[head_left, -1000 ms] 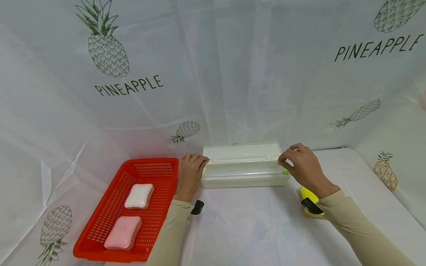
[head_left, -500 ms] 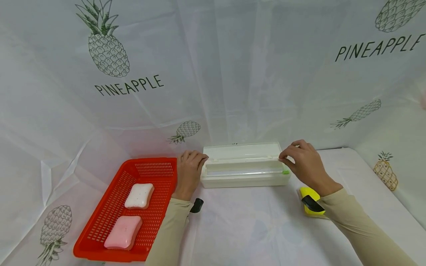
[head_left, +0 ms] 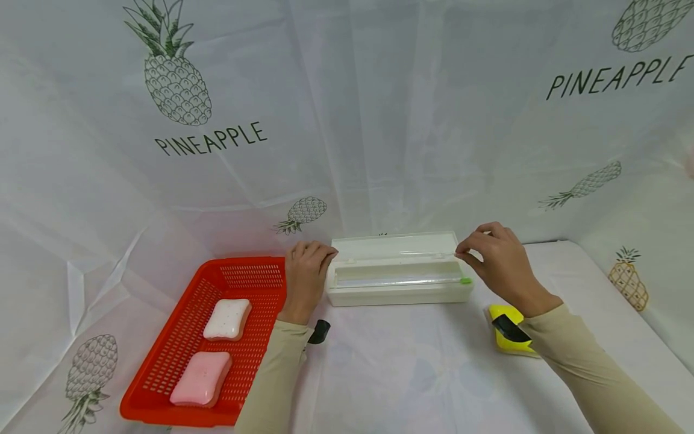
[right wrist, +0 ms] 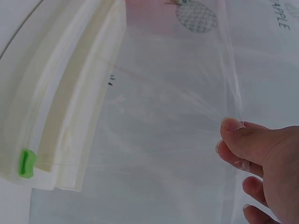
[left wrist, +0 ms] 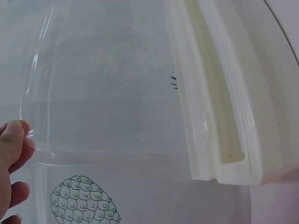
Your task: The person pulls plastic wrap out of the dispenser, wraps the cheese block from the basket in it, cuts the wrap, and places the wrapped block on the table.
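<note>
A white cling film dispenser point(head_left: 401, 295) stands against the back curtain with its lid point(head_left: 390, 246) raised. Clear cling film point(left wrist: 112, 93) comes out of it and is stretched between my two hands. In the left wrist view, thumb and index finger of my left hand point(head_left: 306, 282) pinch one corner of the film. My right hand point(head_left: 503, 266) pinches the opposite corner, as the right wrist view shows, its other fingers loosely curled. On the dispenser's right end sits a green slider point(right wrist: 27, 163). In the head view the film itself barely shows.
To the left, a red plastic basket point(head_left: 142, 386) holds a white soap-shaped block point(head_left: 226, 319) and a pink one point(head_left: 200, 378). A yellow sponge-like block point(head_left: 504, 313) lies under my right forearm, partly hidden. White pineapple-print curtains point(head_left: 374, 120) enclose the table.
Both hands have risen slightly, away from the dispenser. The left drifted a little left over the basket's edge, the right a little right, both still pinching the film.
</note>
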A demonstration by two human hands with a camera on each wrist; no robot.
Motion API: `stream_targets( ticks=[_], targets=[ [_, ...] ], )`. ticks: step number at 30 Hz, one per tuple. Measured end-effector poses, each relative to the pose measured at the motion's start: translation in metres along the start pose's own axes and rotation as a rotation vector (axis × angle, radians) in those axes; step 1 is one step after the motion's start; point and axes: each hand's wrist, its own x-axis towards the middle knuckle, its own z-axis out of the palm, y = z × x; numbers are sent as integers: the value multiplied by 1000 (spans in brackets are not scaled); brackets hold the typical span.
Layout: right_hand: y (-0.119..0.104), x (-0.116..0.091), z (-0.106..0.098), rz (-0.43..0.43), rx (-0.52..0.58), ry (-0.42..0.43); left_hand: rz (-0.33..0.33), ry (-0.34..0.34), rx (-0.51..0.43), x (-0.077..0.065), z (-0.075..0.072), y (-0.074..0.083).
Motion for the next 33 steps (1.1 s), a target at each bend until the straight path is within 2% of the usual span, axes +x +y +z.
stream_targets(
  ticks=[11, 33],
  targets=[
    [-2, 6, -9, -13, -11, 16, 33, 48, 6, 7, -7, 1],
    [-5, 16, -23, -49, -13, 77, 67, 99, -20, 21, -21, 4]
  ],
)
